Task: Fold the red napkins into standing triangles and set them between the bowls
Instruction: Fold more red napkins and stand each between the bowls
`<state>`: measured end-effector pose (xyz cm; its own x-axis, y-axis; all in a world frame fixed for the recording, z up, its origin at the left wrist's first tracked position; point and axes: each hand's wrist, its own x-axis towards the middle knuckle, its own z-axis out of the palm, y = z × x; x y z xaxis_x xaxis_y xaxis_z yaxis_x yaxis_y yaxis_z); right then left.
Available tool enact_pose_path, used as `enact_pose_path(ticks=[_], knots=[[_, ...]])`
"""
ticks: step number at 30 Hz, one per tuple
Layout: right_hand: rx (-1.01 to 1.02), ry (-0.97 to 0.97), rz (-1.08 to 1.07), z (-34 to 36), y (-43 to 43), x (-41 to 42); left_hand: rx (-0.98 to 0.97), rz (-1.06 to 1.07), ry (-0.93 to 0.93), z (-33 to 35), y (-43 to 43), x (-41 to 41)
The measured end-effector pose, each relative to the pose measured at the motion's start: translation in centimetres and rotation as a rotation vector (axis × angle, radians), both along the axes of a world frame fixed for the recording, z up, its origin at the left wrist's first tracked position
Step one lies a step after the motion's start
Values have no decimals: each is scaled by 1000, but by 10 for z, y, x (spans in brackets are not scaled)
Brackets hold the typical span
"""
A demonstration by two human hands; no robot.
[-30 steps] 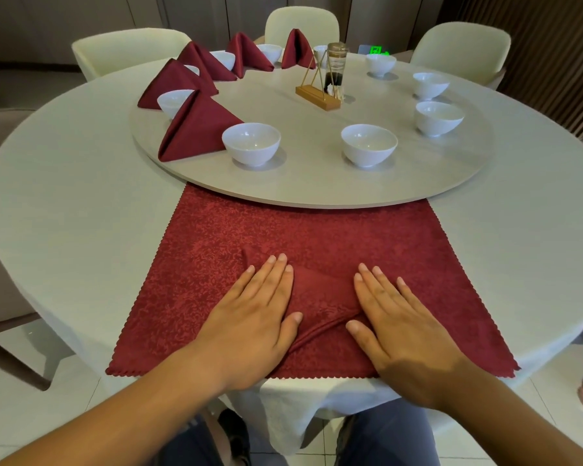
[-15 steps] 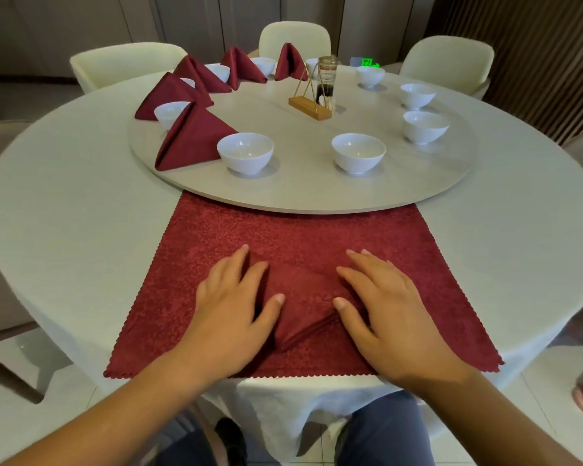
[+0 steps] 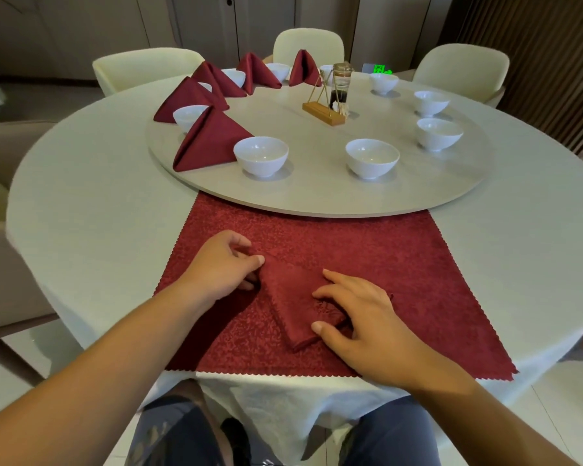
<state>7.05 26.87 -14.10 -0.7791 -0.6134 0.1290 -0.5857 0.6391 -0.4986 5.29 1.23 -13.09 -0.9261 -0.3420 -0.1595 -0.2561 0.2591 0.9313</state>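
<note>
At six o'clock on the bench [image 3: 81, 213], hands flat a second ago now take grip of the folded napkin [image 3: 293, 297] (left hand [image 3: 221, 264] pinching its eleven o'clock tip, right hand [image 3: 360, 317] clasping the near end), apparently ready to stand it.

There were ten round white ceramic bowls [image 3: 261, 156], five standing red cloth triangle napkins [image 3: 212, 139], one part-folded red napkin [image 3: 290, 297] and three cream padded chairs [image 3: 308, 42] opposite

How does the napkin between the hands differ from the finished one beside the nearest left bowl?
The half-folded napkin lies low on the red cloth; the finished napkin stands as a triangle on the turntable. The left hand and right hand grip the half-folded napkin; the finished napkin is untouched. Both are dark red.
</note>
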Motion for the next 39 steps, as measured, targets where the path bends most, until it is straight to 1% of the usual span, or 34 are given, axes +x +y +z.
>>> enact_pose_path(ticks=[3,4,5,6,7,8,9,10,11,12,14,17,19,23,27,31,34,36,37,39], knots=[[-3,-22,6,1,2,-2,-43,-31,-12,2,-1,-1],[2,-24,8,1,2,-3,-137,-30,-4,2,-1,0],[12,-20,10,1,2,-3,-314,-26,21,1,0,0],[24,-14,14,0,2,-3,-520,-18,79,-2,3,3],[37,-4,18,0,2,-3,-686,-18,196,-3,7,8],[49,6,20,-1,1,-3,-783,-59,336,-2,14,15],[59,18,21,-2,1,-3,-836,-155,442,-2,21,22],[66,30,22,-3,1,-3,-869,-298,471,-4,28,29],[75,35,22,-3,1,-3,-906,-453,417,-6,35,37],[87,31,19,-4,1,-3,-968,-578,309,-8,39,44],[144,30,23,-6,0,-3,-1081,-709,124,-17,40,55],[300,92,43,-9,-2,-2,-1143,-719,38,-21,32,60],[362,112,52,-9,-3,-1,-1169,-719,-11,-19,27,54],[394,96,68,-5,-3,-1,-1187,-712,-58,-17,20,46],[414,89,80,-4,-2,-3,-1160,-693,-45,-18,21,47],[405,79,90,-5,-1,-3,-1025,-643,26,-21,13,40],[388,54,105,-3,0,-4,-1068,-647,36,-23,7,41],[337,49,110,1,-1,-5,-1095,-638,18,-23,7,43],[296,80,112,3,-1,-4,-1100,-638,10,-24,8,44],[243,225,140,6,-3,-2,-1077,-648,0,-24,8,44]])
